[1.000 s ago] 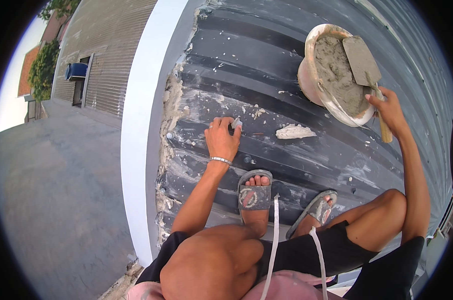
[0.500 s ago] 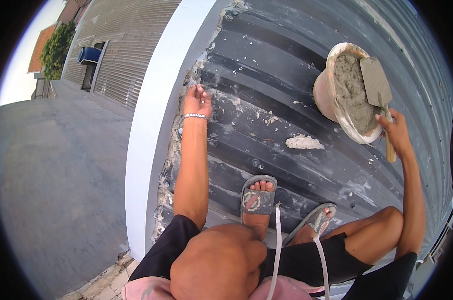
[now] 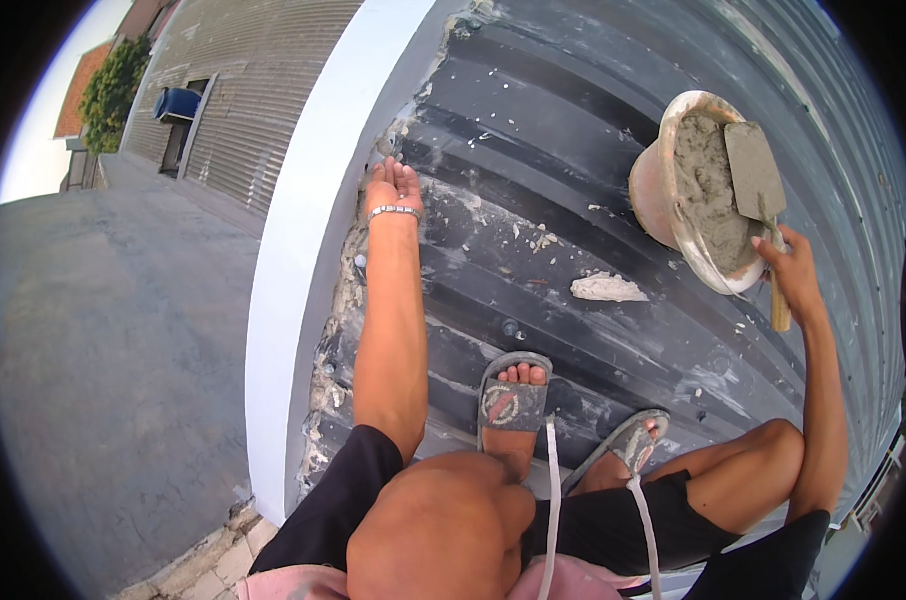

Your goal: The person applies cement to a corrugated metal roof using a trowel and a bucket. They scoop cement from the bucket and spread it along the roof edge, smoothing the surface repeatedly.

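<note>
At the foot of the white parapet, my left hand (image 3: 395,190) is palm up, its extended fingers at the rough mortar joint (image 3: 383,145). Nothing shows in that palm, though the fingertips partly blend into the joint. On the right, my right hand (image 3: 795,272) is closed about the neck of a trowel (image 3: 755,172), whose wooden handle (image 3: 780,305) sticks out below the fingers. The trowel's flat, mortar-coated blade rests over the grey wet mortar (image 3: 701,170) in a tilted, stained bucket (image 3: 653,195). My right fingers are close by the bucket's rim.
Dark ribbed metal roofing (image 3: 563,210) slopes beneath my sandalled feet (image 3: 514,400). A pale mortar lump (image 3: 609,288) and scattered crumbs lie on it. The white parapet (image 3: 298,220) runs along the left, with a lower grey surface (image 3: 123,370) beyond. Two pale cords (image 3: 554,480) hang in front of me.
My left hand has turned slightly and its fingers have straightened beside the joint. My right hand and the trowel have stayed nearly in place at the bucket.
</note>
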